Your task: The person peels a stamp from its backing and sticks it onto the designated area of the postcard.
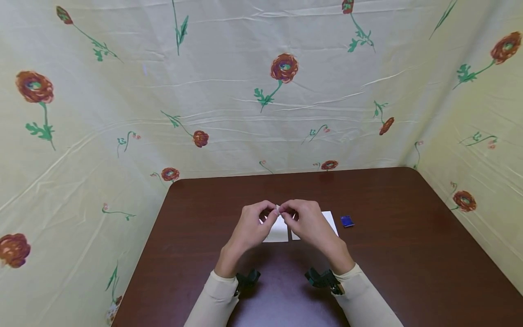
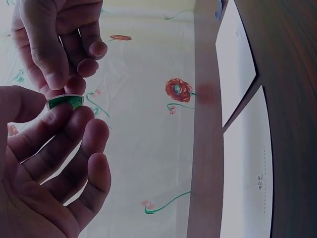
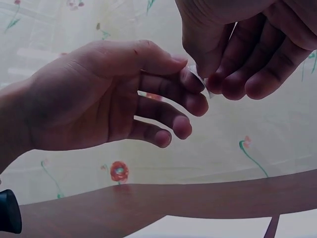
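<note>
fingers (image 2: 83, 119) of the left hand (image 1: 252, 224) and right hand (image 1: 309, 222) pinch a small green strip (image 2: 67, 102), mid-frame in the head view; at upper left in the left-wrist view, its long axis runs sideways, left hand below, right above, both touching it.

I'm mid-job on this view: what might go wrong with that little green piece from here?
It may slip: the green piece is tiny and pinched at one end of the left hand.
It may crease or tear if pulled unevenly: the right hand meets it too, and its edge looks bowed.
A wrong move may go unseen: the hands hide most of it from the head view.
</note>
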{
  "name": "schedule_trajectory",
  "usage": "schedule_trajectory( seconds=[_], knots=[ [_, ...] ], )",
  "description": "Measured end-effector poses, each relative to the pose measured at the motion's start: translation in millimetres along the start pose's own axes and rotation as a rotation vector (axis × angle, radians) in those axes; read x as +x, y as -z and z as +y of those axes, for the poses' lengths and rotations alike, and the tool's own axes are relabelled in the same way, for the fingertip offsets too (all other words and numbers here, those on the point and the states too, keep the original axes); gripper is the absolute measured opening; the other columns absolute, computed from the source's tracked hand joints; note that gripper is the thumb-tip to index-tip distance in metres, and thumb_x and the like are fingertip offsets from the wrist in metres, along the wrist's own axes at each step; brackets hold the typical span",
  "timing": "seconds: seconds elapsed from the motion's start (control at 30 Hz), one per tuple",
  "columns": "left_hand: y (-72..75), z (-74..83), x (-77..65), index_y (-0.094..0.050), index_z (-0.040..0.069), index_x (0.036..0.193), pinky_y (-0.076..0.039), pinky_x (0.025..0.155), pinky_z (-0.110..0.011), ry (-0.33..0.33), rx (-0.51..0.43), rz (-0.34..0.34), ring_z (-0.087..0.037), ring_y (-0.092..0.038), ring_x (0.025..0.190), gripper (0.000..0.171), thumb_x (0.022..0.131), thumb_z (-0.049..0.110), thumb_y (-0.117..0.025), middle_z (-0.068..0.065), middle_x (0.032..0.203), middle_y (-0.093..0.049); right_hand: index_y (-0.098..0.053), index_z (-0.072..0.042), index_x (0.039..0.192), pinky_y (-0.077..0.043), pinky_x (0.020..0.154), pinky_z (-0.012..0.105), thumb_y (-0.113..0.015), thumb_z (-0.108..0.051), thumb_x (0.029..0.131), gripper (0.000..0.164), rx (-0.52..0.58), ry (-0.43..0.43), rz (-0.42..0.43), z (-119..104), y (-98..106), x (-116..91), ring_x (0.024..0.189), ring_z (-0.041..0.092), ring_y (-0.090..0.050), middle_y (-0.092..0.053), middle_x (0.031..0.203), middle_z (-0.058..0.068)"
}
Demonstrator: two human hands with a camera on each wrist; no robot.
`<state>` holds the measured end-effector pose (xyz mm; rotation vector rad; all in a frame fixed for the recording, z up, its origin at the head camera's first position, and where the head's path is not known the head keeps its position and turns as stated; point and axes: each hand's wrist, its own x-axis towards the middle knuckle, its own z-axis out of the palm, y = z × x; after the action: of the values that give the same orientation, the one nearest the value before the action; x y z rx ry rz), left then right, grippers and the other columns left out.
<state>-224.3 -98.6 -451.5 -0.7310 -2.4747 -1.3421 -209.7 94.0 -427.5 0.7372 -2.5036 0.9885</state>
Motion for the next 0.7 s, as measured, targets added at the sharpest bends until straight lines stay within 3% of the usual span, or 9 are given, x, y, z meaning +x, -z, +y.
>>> schedule_trajectory(
  seconds=[0.27, 0.7],
  knots=[
    [0.7, 1.7, -0.6, -0.072, 0.015, 0.093, -0.056, 0.067, -0.041, -0.014, -0.005, -0.004, -0.014, -0.062, 0.074, 0.011, 0.095, 0.011, -0.061, 0.007, 0.082, -0.068, -0.076, -0.015, 0.093, -0.050, 0.061, 0.021, -0.073, -0.010, 0.089, 0.007, 0.009, -0.002, 0.002, 1.2, -0.6, -0.4, 0.065, 0.005, -0.055, -0.071, 0.085, -0.006],
    [1.4, 1.7, -0.4, -0.072, 0.017, 0.091, -0.056, 0.066, -0.039, -0.018, 0.002, -0.013, -0.017, -0.063, 0.072, 0.009, 0.094, 0.012, -0.065, 0.008, 0.082, -0.069, -0.076, -0.018, 0.092, -0.048, 0.058, 0.021, -0.076, -0.023, 0.090, 0.006, 0.019, -0.021, -0.029, -0.6, 0.4, -0.3, 0.063, 0.005, -0.053, -0.068, 0.080, -0.011]
  ],
)
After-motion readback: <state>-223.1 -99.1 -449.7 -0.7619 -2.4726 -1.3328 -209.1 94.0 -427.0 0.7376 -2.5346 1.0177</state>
